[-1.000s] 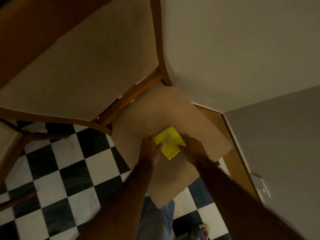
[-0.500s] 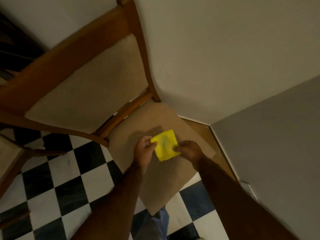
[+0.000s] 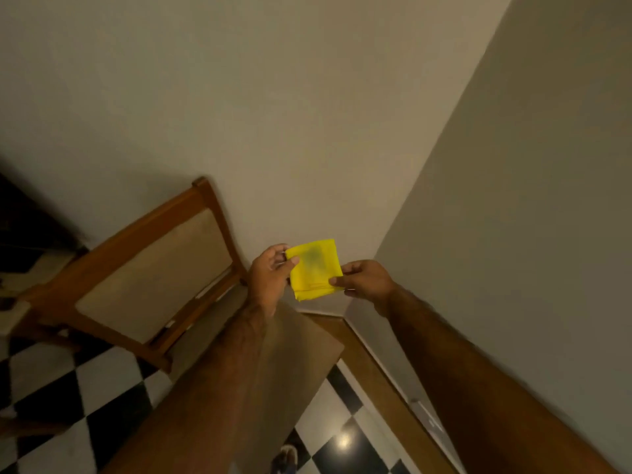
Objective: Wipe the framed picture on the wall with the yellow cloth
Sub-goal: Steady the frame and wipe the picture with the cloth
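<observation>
A folded yellow cloth (image 3: 314, 268) with a faint dark smudge on it hangs in the air in front of the room corner. My left hand (image 3: 268, 277) pinches its upper left edge. My right hand (image 3: 364, 280) pinches its lower right corner. Both hands hold it above the chair seat. No framed picture shows anywhere in this view; only bare wall is visible above.
A wooden chair (image 3: 147, 278) with a beige padded back and seat stands at the lower left against the wall. Black and white checkered floor tiles (image 3: 85, 405) lie below. A wooden skirting board (image 3: 376, 374) runs along the right wall, with a wall socket (image 3: 425, 417) above it.
Both hands have lifted the yellow cloth off the chair seat and raised it. The view has tilted upward, so more bare wall shows and the chair sits lower.
</observation>
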A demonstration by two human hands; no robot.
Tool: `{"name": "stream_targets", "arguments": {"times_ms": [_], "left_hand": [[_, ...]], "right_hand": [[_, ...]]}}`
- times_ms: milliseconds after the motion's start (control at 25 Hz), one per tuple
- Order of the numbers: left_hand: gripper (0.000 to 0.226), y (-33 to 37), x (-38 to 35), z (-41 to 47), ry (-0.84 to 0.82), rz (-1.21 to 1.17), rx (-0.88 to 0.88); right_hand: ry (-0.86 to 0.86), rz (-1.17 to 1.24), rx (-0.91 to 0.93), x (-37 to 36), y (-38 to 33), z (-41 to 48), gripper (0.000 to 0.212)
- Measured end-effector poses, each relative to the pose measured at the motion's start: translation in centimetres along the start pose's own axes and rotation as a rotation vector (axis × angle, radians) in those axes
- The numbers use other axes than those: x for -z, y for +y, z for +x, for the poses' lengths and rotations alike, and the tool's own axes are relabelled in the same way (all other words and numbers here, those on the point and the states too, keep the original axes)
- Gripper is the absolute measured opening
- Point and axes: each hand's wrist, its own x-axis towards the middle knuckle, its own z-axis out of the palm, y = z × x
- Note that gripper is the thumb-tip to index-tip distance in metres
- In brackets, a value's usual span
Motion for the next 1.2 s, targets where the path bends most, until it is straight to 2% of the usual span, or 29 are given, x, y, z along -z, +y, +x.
{"name": "stream_targets", "arguments": {"times_ms": [120,240,320,640,920,1200], "left_hand": [[0.029,5.6,-3.7,-1.3,-0.062,-0.011,-0.080],[0.035,11.2,-7.9,-3.1,-0.130,-0.018,-0.180],[0.036,15.0,-10.7,-4.3,-0.166,-0.020,-0.245],[0.029,29.5,-23.7,-10.9,-0.333,-0.044,-0.551],[0.026,41.6,-32.5,-18.1,-0.477,-0.152,-0.789],[0.019,54.8,-38.2,-26.8,-0.445,-0.232,-1.109]], "right_hand": [[0.044,0.009,0.069,4.3,-3.5,-4.2,0.033],[0.103,0.030,0.120,8.8,-6.9,-9.0,0.027],[0.156,0.032,0.167,11.7,-9.0,-12.0,0.034],[0.454,0.019,0.356,23.7,-16.2,-25.9,0.037],[0.705,0.032,0.498,30.8,-21.9,-37.8,0.037],[0.877,-0.033,0.715,35.3,-28.8,-50.3,0.036]]}}
